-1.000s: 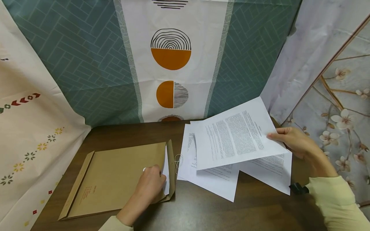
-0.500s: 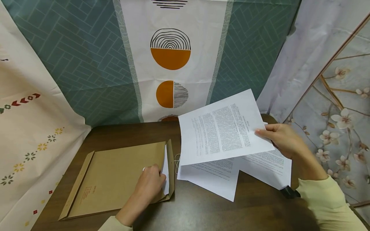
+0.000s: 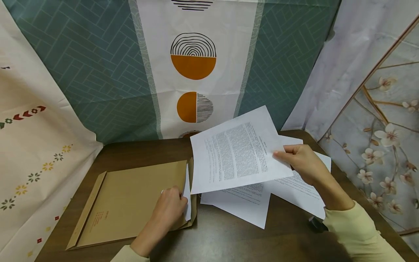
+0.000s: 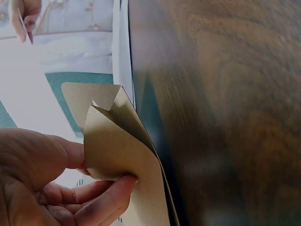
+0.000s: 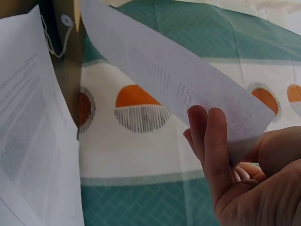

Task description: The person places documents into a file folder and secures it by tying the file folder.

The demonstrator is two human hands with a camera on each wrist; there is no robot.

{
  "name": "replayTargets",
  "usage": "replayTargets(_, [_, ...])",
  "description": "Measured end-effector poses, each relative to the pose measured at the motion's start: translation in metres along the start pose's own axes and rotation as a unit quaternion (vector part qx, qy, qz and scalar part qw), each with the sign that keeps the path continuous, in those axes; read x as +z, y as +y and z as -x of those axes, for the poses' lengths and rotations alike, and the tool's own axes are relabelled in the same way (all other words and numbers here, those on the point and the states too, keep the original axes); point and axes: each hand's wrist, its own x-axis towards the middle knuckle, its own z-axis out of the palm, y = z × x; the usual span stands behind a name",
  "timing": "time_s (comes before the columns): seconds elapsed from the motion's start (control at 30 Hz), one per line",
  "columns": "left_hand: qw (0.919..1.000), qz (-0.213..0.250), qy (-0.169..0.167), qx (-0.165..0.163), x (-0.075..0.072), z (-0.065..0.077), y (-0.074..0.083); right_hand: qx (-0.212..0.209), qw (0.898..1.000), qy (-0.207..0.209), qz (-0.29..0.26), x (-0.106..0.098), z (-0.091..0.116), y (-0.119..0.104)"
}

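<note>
Head view: a flat, rectangular brown paper envelope (image 3: 140, 200) lies on the dark, glossy wood-grained counter (image 3: 229, 242). The person's left hand (image 3: 168, 207), fingers curled, pinches its open mouth, where white paper (image 3: 187, 200) shows. The right hand (image 3: 302, 162) pinches a thin, slightly bowed printed sheet (image 3: 235, 153) above other loose sheets (image 3: 242, 209). Since the earlier frames, that sheet has moved left, now overlapping the envelope's flap (image 3: 194, 209) from this view.

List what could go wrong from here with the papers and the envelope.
The held paper, gripped by the right hand at one end only, might flex and catch on the flap of the envelope. The inner paper could snag it too. The envelope, bowed where the left hand pinches it, may crease.
</note>
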Motion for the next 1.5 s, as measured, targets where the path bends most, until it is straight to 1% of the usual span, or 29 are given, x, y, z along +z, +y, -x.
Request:
replayTargets(0.17, [1.0000,-0.004,0.006,0.005,0.000,-0.001,0.001,-0.002,1.000,-0.003,0.019,0.011,0.002,0.000])
replayTargets(0.4, [0.9999,-0.001,-0.001,-0.010,0.000,-0.004,0.001,0.018,0.999,-0.017,-0.021,0.025,0.003,0.000])
replayTargets(0.5, [0.9999,-0.006,0.000,-0.011,0.001,-0.004,0.001,0.021,0.999,-0.025,-0.027,0.028,0.004,0.000])
replayTargets(0.63, [0.9999,-0.011,0.003,-0.009,0.001,-0.005,0.001,0.021,0.999,-0.025,-0.025,0.031,0.007,-0.002])
replayTargets(0.77, [0.9999,-0.007,-0.001,-0.015,0.001,-0.004,0.002,0.021,0.999,-0.027,-0.025,0.033,0.011,-0.005])
replayTargets(0.9, [0.9998,-0.004,-0.004,-0.019,0.000,-0.004,0.003,0.017,0.999,-0.040,-0.029,0.036,0.013,-0.008])
replayTargets(1.2, [0.9997,-0.009,-0.005,-0.024,0.001,-0.004,0.005,0.013,0.998,-0.051,-0.021,0.046,0.010,-0.007])
replayTargets(1.5, [0.9997,-0.009,-0.006,-0.023,0.001,-0.004,0.006,0.017,0.997,-0.072,-0.026,0.062,0.005,-0.002])
